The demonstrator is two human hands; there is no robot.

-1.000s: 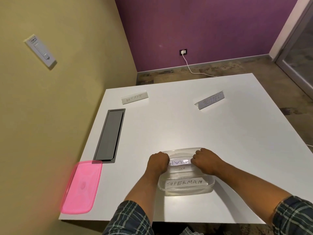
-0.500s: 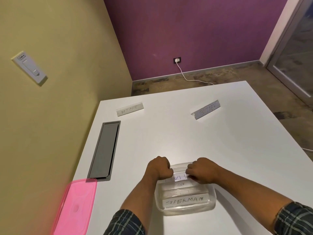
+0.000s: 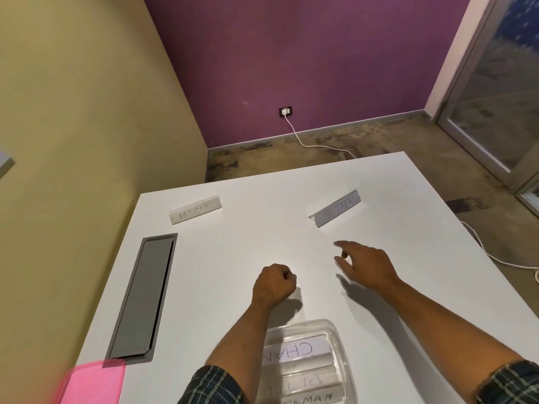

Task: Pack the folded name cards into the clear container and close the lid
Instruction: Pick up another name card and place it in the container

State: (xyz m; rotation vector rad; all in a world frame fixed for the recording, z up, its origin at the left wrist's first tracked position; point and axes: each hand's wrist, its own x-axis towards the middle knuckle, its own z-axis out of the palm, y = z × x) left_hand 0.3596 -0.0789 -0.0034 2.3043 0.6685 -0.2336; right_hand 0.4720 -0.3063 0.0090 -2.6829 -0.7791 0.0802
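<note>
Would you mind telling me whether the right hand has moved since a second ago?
Yes. The right hand has left the clear container and reached away across the table, fingers open, toward the far-right name card.

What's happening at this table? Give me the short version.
A person is packing folded name cards into a clear container at the near edge. Several cards already lie inside. The right hand is open, stretched toward the far right card; the left hand is fisted, empty. The BATMAN card waits. The pink lid is off.
</note>
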